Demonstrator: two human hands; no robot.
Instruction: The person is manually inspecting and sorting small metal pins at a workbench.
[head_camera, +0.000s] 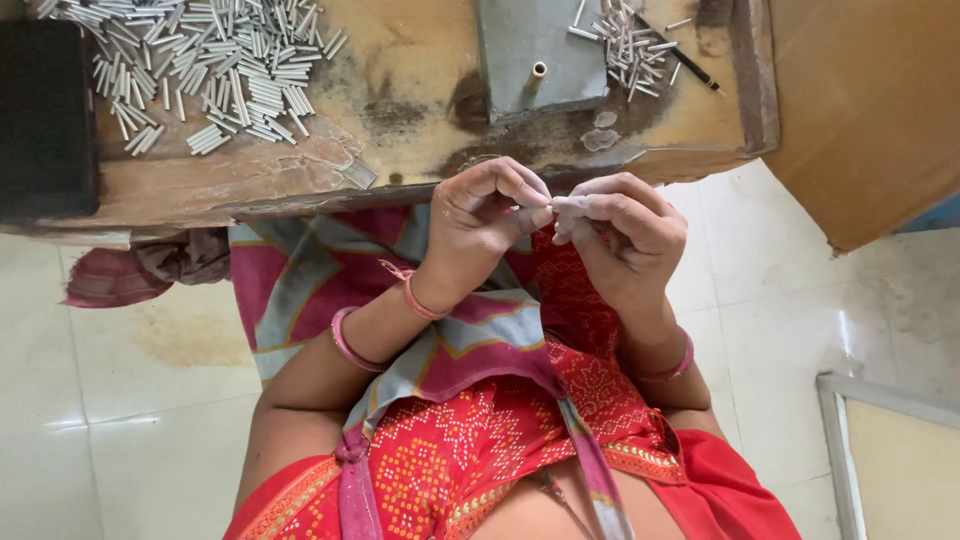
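My left hand (485, 222) and my right hand (625, 232) meet fingertip to fingertip just below the front edge of a worn wooden table (400, 170). Both pinch a small pale piece (553, 204) between thumbs and fingers; its exact shape is hidden by the fingers. Pink bangles circle both wrists. A large heap of short silvery tubes (210, 70) lies on the table's left part. A smaller heap of the same tubes (630, 45) rests at the upper right, partly on a grey metal plate (530, 50) with an upright peg (538, 72).
A black pen (680, 58) lies by the small heap. A dark block (45, 115) sits at the table's left end. Red and pink patterned cloth covers my lap. A brown board (860, 110) leans at the right, a framed panel (890, 460) stands on the tiled floor.
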